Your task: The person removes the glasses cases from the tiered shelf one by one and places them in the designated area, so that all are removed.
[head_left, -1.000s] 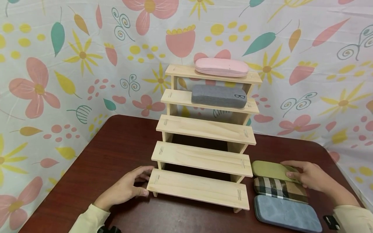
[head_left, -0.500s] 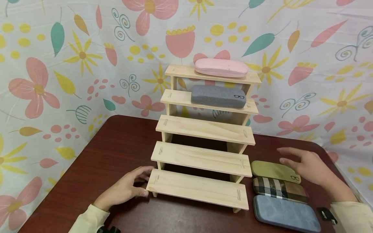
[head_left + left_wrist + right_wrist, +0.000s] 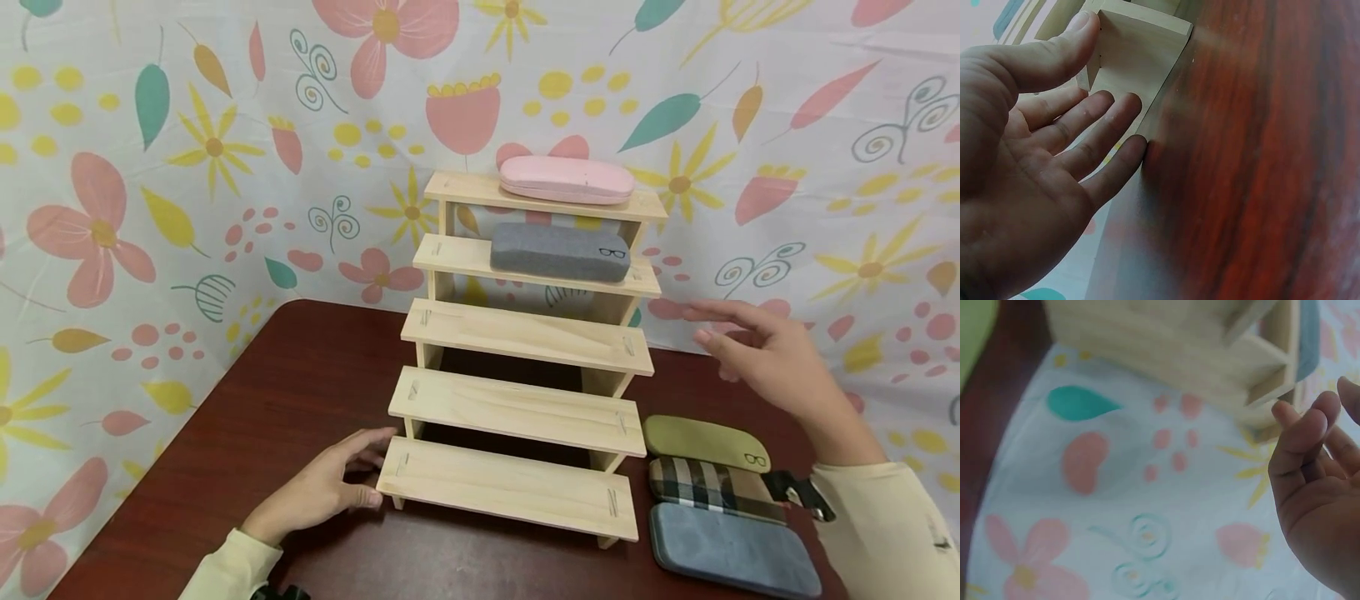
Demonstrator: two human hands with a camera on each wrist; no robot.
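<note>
A five-step light wood display stand (image 3: 517,483) stands on the table. My left hand (image 3: 322,483) is at the left end of its lowest step, thumb by the front corner, fingers loosely spread beside the side panel (image 3: 1141,53) in the left wrist view. Raised in the air to the right of the stand is my right hand (image 3: 772,358), holding nothing, fingers loosely bent. A pink glasses case (image 3: 566,181) lies on the top step, and a grey glasses case (image 3: 555,254) with a small glasses print rests one step below. The three lower steps are bare.
Right of the stand, a green glasses case (image 3: 701,442), a plaid case (image 3: 708,483) and a blue case (image 3: 735,546) lie in a row on the dark red-brown table (image 3: 300,375). A flower-patterned cloth (image 3: 247,208) hangs behind.
My right hand has let go of the green glasses case and risen up and away, toward the height of the upper steps. My left hand has stayed at the lowest step.
</note>
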